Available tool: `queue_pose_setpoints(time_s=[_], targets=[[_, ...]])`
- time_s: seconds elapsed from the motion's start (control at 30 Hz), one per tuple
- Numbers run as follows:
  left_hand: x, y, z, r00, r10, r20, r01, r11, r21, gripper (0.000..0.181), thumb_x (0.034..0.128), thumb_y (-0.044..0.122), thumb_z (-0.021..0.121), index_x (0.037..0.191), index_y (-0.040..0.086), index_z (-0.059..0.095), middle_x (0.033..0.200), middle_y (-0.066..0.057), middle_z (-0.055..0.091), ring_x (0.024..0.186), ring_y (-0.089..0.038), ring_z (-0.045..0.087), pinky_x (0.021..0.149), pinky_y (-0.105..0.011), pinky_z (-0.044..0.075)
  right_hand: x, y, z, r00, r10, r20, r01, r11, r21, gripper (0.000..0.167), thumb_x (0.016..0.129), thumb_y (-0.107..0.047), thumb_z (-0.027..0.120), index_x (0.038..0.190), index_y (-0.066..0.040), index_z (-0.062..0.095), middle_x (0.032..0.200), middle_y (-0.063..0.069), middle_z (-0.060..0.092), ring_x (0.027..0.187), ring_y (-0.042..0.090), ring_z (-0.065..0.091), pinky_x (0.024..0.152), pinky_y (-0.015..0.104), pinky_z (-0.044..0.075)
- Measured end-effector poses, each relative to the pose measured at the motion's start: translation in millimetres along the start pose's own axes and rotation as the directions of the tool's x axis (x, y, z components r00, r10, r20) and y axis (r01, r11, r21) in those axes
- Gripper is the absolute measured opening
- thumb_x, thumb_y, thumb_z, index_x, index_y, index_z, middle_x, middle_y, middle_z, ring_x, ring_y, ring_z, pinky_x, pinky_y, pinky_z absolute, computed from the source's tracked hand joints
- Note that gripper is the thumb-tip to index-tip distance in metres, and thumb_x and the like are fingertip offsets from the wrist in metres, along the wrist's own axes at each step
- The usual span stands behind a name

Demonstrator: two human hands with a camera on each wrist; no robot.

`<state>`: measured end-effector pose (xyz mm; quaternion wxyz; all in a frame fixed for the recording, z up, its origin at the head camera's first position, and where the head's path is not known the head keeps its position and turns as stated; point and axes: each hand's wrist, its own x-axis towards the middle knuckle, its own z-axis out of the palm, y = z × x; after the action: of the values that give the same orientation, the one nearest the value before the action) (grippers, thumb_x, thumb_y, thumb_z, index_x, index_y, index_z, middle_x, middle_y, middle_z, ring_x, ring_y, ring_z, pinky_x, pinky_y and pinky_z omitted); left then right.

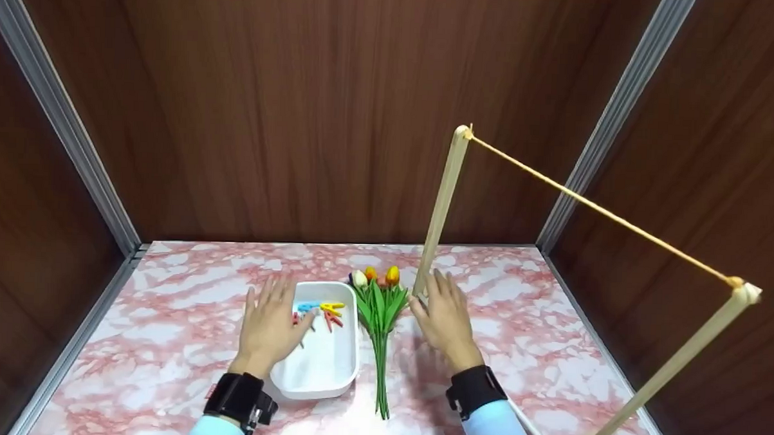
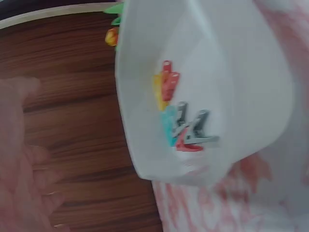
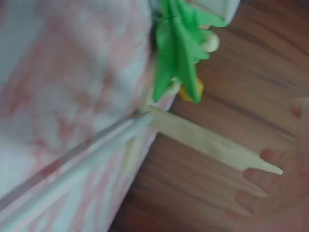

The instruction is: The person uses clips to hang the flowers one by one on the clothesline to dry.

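My left hand (image 1: 270,326) hovers with spread fingers over the left side of a white plastic tub (image 1: 320,376), holding nothing. Inside the tub lie several small clothespins (image 2: 169,89) in red, yellow, light blue and grey; in the head view the hand covers some of them. To the tub's right lies a bunch of artificial tulips (image 1: 379,307) with white, yellow and orange heads pointing away and green stems towards me. My right hand (image 1: 446,319) is held out, fingers extended, right of the tulips and near the foot of a wooden post (image 1: 444,200); it grips nothing.
A yellow cord (image 1: 600,209) stretches from the far post to a nearer wooden post (image 1: 671,375) on the right. Along the base between them runs a white bar (image 1: 531,428). Brown wood-grain panels (image 1: 339,113) with metal edge rails enclose the pink marbled table (image 1: 184,313).
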<state>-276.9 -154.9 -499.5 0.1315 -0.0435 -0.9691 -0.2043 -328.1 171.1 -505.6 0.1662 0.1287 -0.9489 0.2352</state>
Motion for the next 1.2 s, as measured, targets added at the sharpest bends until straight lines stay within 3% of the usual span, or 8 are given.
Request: queue_pose_setpoints(time_s=[0.17,0.37,0.5,0.6,0.67,0.87,1.0,1.2], targets=[[8.2,-2.1,-10.0,0.987,0.133,-0.093,-0.13,0.991,0.04,0.051,0.0945,0.019,0.081,0.139,-0.002,0.068,0.142,-0.024,0.071,0.14,-0.046,0.062,0.125,-0.063,0.043,3.7,-25.6,2.3,0.984,-0.177,0.035,0.172,0.979,0.11,0.037,0.102,-0.021,0.072,0.134,-0.002,0.069,0.138,0.025,0.07,0.129,0.045,0.067,0.114,0.061,0.055],[11.6,-1.9,17.7,0.953,0.302,0.023,-0.299,0.929,0.219,0.022,0.0806,-0.004,0.083,0.099,0.007,0.08,0.098,-0.013,0.082,0.094,-0.035,0.073,0.094,-0.055,0.058,4.2,-47.1,22.2,0.934,-0.341,0.111,0.332,0.939,0.088,0.019,0.1,-0.016,0.073,0.114,-0.005,0.078,0.12,0.016,0.079,0.115,0.035,0.074,0.104,0.052,0.061],[5.6,-1.9,40.0,0.944,0.314,0.102,-0.33,0.876,0.352,0.018,0.0795,-0.001,0.086,0.09,0.011,0.079,0.089,-0.009,0.08,0.084,-0.03,0.073,0.085,-0.047,0.058,-0.6,-52.9,36.3,0.911,-0.379,0.164,0.371,0.925,0.082,0.017,0.101,-0.017,0.071,0.112,-0.007,0.079,0.115,0.011,0.08,0.113,0.032,0.074,0.104,0.049,0.061],[1.3,-0.9,51.7,0.95,0.297,0.096,-0.31,0.862,0.401,0.012,0.0829,-0.002,0.081,0.086,0.01,0.078,0.086,-0.01,0.08,0.079,-0.029,0.074,0.078,-0.044,0.06,-5.3,-53.3,43.2,0.898,-0.395,0.192,0.388,0.919,0.077,0.016,0.1,-0.018,0.07,0.11,-0.009,0.08,0.109,0.007,0.079,0.11,0.029,0.073,0.102,0.048,0.06],[-1.1,0.5,56.6,0.958,0.274,0.081,-0.283,0.873,0.398,0.01,0.0844,-0.004,0.077,0.083,0.006,0.076,0.084,-0.012,0.079,0.076,-0.032,0.075,0.073,-0.045,0.061,-8.1,-52.8,45.1,0.892,-0.406,0.198,0.399,0.914,0.077,0.015,0.1,-0.018,0.07,0.109,-0.01,0.079,0.107,0.006,0.079,0.108,0.028,0.073,0.101,0.047,0.06],[-4.9,5.7,62.1,0.989,0.099,0.109,-0.126,0.955,0.27,0.008,0.091,-0.007,0.068,0.09,-0.002,0.075,0.091,-0.02,0.078,0.081,-0.04,0.077,0.071,-0.052,0.065,-12.0,-48.8,46.2,0.884,-0.42,0.204,0.406,0.908,0.105,0.017,0.1,-0.015,0.07,0.112,-0.008,0.079,0.11,0.007,0.08,0.11,0.029,0.072,0.102,0.046,0.06],[-6.6,8.0,64.8,0.988,0.034,0.153,-0.065,0.976,0.206,0.011,0.0945,-0.009,0.064,0.095,-0.004,0.074,0.096,-0.023,0.078,0.086,-0.041,0.078,0.076,-0.054,0.066,-13.5,-47.3,45.0,0.89,-0.393,0.233,0.376,0.92,0.114,0.018,0.101,-0.016,0.069,0.114,-0.009,0.079,0.116,0.008,0.08,0.116,0.029,0.071,0.106,0.047,0.058],[-10.7,16.3,66.9,0.988,0.022,0.15,-0.041,0.991,0.129,0.014,0.0949,-0.011,0.061,0.091,-0.005,0.073,0.096,-0.023,0.077,0.088,-0.041,0.079,0.077,-0.053,0.066,-16.0,-43.3,44.9,0.889,-0.398,0.225,0.383,0.917,0.108,0.016,0.101,-0.014,0.07,0.113,-0.007,0.079,0.117,0.008,0.079,0.115,0.028,0.07,0.106,0.047,0.057]])
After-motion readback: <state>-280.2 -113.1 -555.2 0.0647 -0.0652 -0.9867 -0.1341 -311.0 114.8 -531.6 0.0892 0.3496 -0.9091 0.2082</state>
